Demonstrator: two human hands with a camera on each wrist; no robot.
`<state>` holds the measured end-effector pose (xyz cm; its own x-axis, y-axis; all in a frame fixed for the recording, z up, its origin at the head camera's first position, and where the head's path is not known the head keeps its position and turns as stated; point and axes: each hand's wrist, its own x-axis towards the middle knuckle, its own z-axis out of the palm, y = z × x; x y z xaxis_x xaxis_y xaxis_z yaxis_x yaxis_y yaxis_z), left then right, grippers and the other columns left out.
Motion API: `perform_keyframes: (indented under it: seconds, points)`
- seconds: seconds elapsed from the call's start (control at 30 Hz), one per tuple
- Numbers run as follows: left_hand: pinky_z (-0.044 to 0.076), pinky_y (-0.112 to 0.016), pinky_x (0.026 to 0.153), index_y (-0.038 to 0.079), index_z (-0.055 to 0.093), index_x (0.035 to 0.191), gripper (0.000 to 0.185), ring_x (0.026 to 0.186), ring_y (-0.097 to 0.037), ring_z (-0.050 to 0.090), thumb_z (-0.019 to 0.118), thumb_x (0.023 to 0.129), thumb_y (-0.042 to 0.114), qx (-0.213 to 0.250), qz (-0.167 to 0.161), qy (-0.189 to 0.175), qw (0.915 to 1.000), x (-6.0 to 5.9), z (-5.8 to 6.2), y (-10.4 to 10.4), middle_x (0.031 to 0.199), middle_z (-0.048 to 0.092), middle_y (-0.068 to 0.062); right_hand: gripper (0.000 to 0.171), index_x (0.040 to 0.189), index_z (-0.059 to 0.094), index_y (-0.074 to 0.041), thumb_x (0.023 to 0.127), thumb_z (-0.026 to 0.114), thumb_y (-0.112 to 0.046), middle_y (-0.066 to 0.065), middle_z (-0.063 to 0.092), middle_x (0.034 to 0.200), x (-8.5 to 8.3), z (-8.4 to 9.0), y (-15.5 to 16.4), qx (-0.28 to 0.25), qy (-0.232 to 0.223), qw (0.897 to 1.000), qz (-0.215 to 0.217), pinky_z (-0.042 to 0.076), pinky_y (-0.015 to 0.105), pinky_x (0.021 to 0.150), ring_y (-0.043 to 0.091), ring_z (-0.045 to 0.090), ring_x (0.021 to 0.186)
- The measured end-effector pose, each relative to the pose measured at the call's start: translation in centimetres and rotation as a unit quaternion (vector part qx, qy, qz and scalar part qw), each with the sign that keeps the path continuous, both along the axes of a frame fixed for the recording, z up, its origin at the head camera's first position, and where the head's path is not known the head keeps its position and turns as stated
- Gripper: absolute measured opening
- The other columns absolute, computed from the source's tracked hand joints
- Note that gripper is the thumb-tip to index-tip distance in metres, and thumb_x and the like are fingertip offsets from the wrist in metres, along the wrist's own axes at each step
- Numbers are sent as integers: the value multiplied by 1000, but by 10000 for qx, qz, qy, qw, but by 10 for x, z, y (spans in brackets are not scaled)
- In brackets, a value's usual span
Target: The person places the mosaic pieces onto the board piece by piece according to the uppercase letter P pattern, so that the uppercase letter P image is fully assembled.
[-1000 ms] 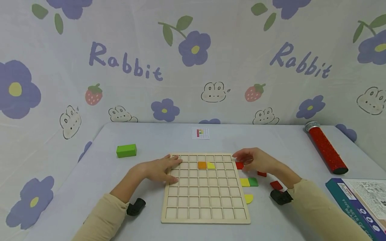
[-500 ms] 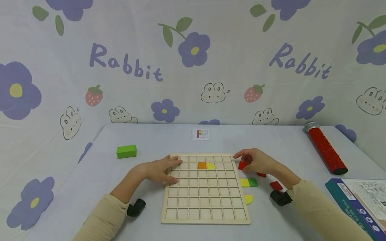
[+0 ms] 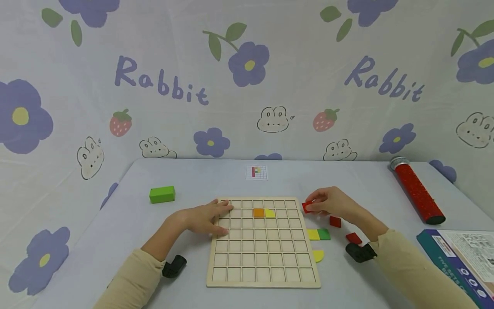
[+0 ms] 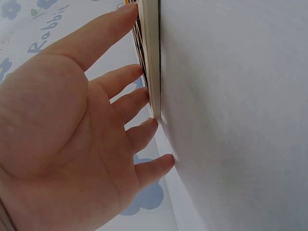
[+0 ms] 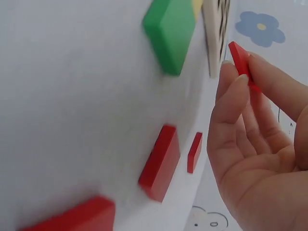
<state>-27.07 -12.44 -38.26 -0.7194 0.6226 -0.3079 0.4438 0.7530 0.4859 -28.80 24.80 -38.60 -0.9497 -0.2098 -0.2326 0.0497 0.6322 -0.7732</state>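
Observation:
My right hand (image 3: 335,203) pinches a red tile (image 3: 306,207) between thumb and fingers, just off the board's upper right edge. In the right wrist view that red tile (image 5: 240,60) stands tilted, held clear of the table. My left hand (image 3: 202,217) rests on the left edge of a wooden grid board (image 3: 255,259), fingers spread. Its fingertips touch the board's rim (image 4: 153,57) in the left wrist view. Side by side in the board's second row lie an orange tile (image 3: 258,213) and a yellow tile (image 3: 269,213) with a cut corner.
Right of the board lie a yellow tile (image 3: 313,234), a green tile (image 3: 324,234), a rounded yellow tile (image 3: 318,256) and loose red tiles (image 3: 335,222). Farther out are a red microphone (image 3: 418,193) and a box (image 3: 459,266). A pattern card (image 3: 256,172) and green block (image 3: 162,195) lie behind.
My right hand has picked up the red tile from the table and moved it slightly up and left toward the board's edge. The left hand has stayed in place.

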Motion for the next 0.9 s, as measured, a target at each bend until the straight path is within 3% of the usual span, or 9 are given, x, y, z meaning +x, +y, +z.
perform_keyframes:
  seconds: [0.37,0.9]
  points:
    - [10,-50,113,9,26,151,75,143,-34,3,63,92,35,-16,-2,-15,10000,-2,-2,0,157,13,-13,41,112,64,-2,83,76,-28,7,66,99,-3,3,-22,-530,-544,9960,-474,53,27,73,19,61,82]
    - [10,-49,113,10,24,152,74,143,-33,3,61,93,37,-131,-70,89,9998,-3,-5,-2,157,12,-12,31,109,66,0,87,71,-21,9,67,95,-11,4,-82,-554,-583,9967,-66,54,25,65,16,64,68]
